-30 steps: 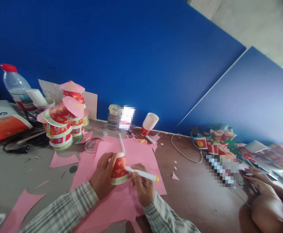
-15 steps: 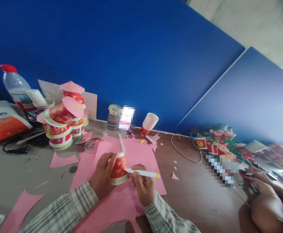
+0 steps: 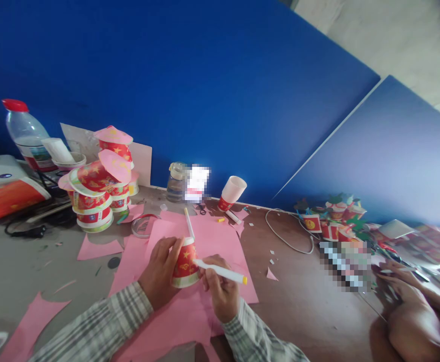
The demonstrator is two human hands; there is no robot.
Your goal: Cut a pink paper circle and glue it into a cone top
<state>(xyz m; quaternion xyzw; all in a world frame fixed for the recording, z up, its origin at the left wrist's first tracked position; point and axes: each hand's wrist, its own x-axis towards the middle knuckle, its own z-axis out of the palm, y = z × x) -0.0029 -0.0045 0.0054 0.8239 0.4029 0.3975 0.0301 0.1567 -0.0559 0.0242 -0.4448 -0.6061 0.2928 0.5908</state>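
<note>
Cup (image 3: 185, 262), red with gold print, is held narrow end up above the pink paper (image 3: 220, 241), inward of that paper's far edge and well short of its right edge. Its left side is gripped by the left hand (image 3: 160, 274); a white marker (image 3: 225, 272) is pinched by the right hand (image 3: 223, 292), tip aimed at the cup's right side. Whether the wall is met by the tip cannot be told at this size. With support given mainly from one side, the cup could be turned by firm pen pressure and a line pulled crooked. Fresh ink could be smeared if the grip is shifted across it. The thin wall could be dented by a tight squeeze. If the loose paper is dragged by a sleeve (image 3: 125, 307), the second marker (image 3: 189, 223), laid near its far edge just behind the cup, could be set rolling.
</note>
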